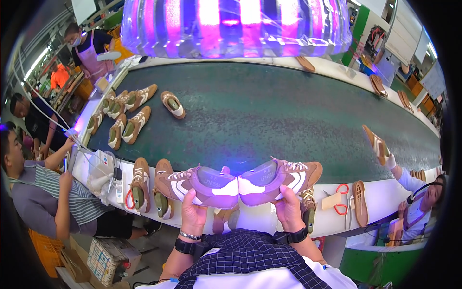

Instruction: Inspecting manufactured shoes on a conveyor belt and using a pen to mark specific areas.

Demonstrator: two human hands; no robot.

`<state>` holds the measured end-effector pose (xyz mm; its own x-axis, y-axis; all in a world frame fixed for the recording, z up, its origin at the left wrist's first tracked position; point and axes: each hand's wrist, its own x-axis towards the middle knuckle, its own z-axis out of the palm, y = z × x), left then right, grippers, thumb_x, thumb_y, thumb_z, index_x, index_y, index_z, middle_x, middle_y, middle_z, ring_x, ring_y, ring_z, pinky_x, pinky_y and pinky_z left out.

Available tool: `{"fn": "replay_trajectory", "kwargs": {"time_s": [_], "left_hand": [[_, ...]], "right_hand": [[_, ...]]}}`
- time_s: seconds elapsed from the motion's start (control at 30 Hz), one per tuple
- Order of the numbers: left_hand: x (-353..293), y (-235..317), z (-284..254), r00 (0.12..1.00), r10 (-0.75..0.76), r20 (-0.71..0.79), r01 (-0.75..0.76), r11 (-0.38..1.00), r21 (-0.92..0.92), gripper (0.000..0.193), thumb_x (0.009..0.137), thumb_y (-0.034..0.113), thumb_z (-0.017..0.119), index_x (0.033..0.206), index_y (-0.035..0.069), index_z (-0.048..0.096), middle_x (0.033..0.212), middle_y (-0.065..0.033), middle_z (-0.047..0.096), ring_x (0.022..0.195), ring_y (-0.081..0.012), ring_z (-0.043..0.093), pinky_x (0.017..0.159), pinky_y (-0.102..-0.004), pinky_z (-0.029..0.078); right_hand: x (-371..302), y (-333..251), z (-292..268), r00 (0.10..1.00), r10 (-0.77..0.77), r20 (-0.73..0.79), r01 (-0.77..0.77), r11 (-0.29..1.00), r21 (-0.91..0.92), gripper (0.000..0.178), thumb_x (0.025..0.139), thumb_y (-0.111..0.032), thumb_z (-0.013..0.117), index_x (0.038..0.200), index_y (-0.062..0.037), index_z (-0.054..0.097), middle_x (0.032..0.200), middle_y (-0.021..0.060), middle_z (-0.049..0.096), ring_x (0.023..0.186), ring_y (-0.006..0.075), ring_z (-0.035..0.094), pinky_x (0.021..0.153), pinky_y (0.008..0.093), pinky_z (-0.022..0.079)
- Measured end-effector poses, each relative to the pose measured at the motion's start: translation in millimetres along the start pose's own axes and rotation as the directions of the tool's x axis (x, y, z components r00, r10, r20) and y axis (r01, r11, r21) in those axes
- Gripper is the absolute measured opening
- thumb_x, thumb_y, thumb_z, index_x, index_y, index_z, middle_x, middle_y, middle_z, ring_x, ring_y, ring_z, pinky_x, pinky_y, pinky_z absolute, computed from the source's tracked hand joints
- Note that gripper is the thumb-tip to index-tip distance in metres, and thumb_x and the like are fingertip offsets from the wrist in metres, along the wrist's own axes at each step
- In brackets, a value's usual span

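Note:
Two brown sneakers with white stripes and white heels meet heel to heel in front of me, above the near edge of the conveyor. My left hand (193,212) is closed on the left sneaker (184,186), whose toe points left. The right sneaker (299,180) points its toe the other way, gripped near the heel by my right hand (289,209). Purple light falls on both, and their insoles show. Below them a further brown shoe (222,220) is partly hidden. More sneakers (140,185) stand on the white ledge left of my left hand.
The green conveyor belt (269,125) carries several sneakers (137,125) at its left. A glowing purple lamp housing (236,29) hangs overhead. Red-handled scissors (341,200) and a brown sole (359,204) lie on the right ledge. Co-workers are at both sides; one holds a shoe (377,144).

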<state>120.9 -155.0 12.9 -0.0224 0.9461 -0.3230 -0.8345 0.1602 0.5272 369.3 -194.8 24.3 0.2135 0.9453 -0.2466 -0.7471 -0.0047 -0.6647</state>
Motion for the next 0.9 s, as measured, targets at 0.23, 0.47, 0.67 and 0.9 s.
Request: {"fn": "replay_trajectory", "kwargs": {"time_s": [0.23,0.47,0.67,0.9], "left_hand": [[1.4,-2.3,-3.3,0.999,-0.036,0.007,0.036,0.999,0.032,0.048,0.082,0.024,0.061,0.125,0.007,0.047,0.12,-0.0058,0.056,0.111,-0.0213,0.054,0.095,-0.0382,0.045],[9.2,-13.4,-20.0,0.961,-0.265,0.076,0.275,0.945,-0.178,0.053,0.08,0.041,0.058,0.123,0.01,0.05,0.12,-0.0074,0.056,0.11,-0.0243,0.054,0.094,-0.043,0.044],[22.5,-11.7,-71.0,0.93,-0.364,0.04,0.36,0.888,-0.286,0.062,0.073,0.053,0.059,0.122,0.017,0.052,0.12,-0.0075,0.055,0.108,-0.0306,0.051,0.087,-0.044,0.046],[18.7,0.0,-114.6,0.882,-0.47,-0.029,0.405,0.789,-0.463,0.08,0.067,0.059,0.064,0.128,0.01,0.046,0.123,-0.0168,0.046,0.103,-0.037,0.046,0.081,-0.0401,0.049]], "right_hand": [[7.5,6.0,-17.4,0.998,0.063,0.018,-0.062,0.996,-0.067,0.042,0.087,-0.023,0.055,0.124,-0.0051,0.046,0.116,0.0078,0.057,0.104,0.0221,0.059,0.085,0.0415,0.051],[8.5,7.3,-15.3,0.961,0.277,0.014,-0.274,0.938,0.211,0.05,0.084,-0.032,0.056,0.126,-0.0065,0.047,0.119,0.009,0.057,0.107,0.0255,0.056,0.092,0.0422,0.047],[1.7,19.0,-53.5,0.907,0.412,0.083,-0.416,0.85,0.323,0.053,0.081,-0.036,0.058,0.129,-0.0141,0.047,0.121,0.0074,0.055,0.108,0.0249,0.055,0.091,0.0429,0.046],[-1.8,36.2,-67.4,0.884,0.467,-0.015,-0.459,0.874,0.16,0.042,0.084,-0.025,0.06,0.12,-0.0061,0.051,0.112,0.0087,0.06,0.102,0.0228,0.059,0.09,0.038,0.047]]}}
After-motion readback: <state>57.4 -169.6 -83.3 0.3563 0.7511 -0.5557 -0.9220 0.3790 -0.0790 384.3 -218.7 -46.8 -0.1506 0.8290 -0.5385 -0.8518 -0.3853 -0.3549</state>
